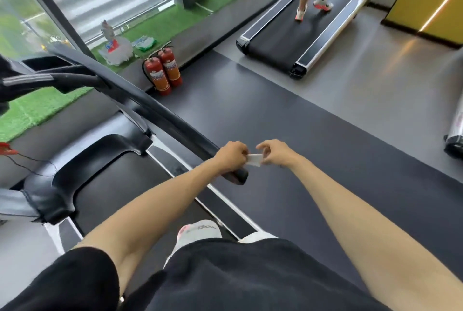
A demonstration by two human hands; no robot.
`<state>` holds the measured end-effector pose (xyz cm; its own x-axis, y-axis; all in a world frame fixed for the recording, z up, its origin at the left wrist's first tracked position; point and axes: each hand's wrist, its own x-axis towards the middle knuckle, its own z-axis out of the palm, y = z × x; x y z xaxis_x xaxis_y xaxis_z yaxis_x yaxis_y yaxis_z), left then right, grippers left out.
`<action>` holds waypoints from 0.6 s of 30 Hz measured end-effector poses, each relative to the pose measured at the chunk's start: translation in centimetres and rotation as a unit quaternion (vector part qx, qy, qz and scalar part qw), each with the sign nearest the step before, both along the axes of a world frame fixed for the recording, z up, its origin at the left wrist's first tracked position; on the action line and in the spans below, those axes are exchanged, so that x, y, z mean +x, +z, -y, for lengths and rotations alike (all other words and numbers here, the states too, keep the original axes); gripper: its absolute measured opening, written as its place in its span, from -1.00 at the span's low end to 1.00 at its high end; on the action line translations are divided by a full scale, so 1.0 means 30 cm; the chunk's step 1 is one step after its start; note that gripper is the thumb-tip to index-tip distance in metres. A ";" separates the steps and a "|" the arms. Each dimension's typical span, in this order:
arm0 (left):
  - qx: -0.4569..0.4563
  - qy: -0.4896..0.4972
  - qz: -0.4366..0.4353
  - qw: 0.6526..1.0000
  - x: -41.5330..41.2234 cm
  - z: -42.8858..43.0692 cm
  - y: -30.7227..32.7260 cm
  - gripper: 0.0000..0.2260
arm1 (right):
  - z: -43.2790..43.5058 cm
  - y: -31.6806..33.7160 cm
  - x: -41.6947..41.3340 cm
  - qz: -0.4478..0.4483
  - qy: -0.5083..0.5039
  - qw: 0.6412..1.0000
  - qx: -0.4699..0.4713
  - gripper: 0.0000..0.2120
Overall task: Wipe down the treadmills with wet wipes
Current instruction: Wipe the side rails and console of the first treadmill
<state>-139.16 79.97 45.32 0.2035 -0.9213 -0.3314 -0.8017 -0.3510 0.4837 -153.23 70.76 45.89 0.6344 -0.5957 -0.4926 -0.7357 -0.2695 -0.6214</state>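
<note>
Both hands meet just past the end of the treadmill's black handrail (160, 110), stretching a small white wet wipe (254, 160) between them. The left hand (231, 158) is closed, pinching one edge while resting against the rail's tip; the right hand (271, 154) pinches the other edge with curled fingers. Below lies the treadmill belt (120, 185), and two red fire extinguishers (164, 70) stand by the window.
</note>
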 end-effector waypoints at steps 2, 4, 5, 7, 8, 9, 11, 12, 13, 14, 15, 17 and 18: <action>-0.015 0.059 -0.084 0.995 0.074 0.040 0.072 -0.92 | 0.019 0.059 0.056 0.069 -0.049 0.996 0.015 -0.59; -0.029 0.114 -0.166 0.979 0.144 0.052 0.129 -0.92 | 0.026 0.106 0.115 0.113 -0.081 0.990 0.026 -0.63; -0.033 0.135 -0.197 0.970 0.180 0.048 0.154 -0.90 | 0.024 0.130 0.150 0.128 -0.090 0.987 0.037 -0.64; -0.040 0.159 -0.232 0.959 0.259 0.021 0.199 -0.88 | 0.010 0.177 0.236 0.150 -0.096 0.982 0.068 -0.66; -0.046 0.170 -0.240 0.955 0.305 0.000 0.214 -0.88 | -0.005 0.201 0.287 0.160 -0.094 0.979 0.083 -0.68; -0.053 0.184 -0.247 0.950 0.353 -0.025 0.226 -0.89 | -0.021 0.219 0.342 0.169 -0.092 0.977 0.096 -0.69; -0.067 0.226 -0.270 0.934 0.462 -0.094 0.240 -0.89 | -0.070 0.256 0.473 0.182 -0.076 0.974 0.110 -0.71; -0.076 0.249 -0.284 0.923 0.520 -0.134 0.241 -0.89 | -0.097 0.268 0.543 0.184 -0.068 0.974 0.112 -0.72; -0.086 0.271 -0.295 0.912 0.596 -0.184 0.248 -0.89 | -0.132 0.279 0.633 0.187 -0.059 0.974 0.116 -0.73; -0.094 0.283 -0.304 0.905 0.652 -0.226 0.256 -0.90 | -0.160 0.286 0.701 0.189 -0.053 0.973 0.118 -0.73; -0.102 0.290 -0.311 0.899 0.711 -0.272 0.265 -0.90 | -0.191 0.291 0.773 0.192 -0.048 0.972 0.125 -0.74; -0.120 0.310 -0.323 0.886 0.853 -0.386 0.295 -0.90 | -0.278 0.296 0.950 0.193 -0.021 0.971 0.135 -0.78; -0.123 0.315 -0.329 0.882 0.893 -0.420 0.301 -0.90 | -0.306 0.297 1.001 0.194 -0.014 0.971 0.136 -0.79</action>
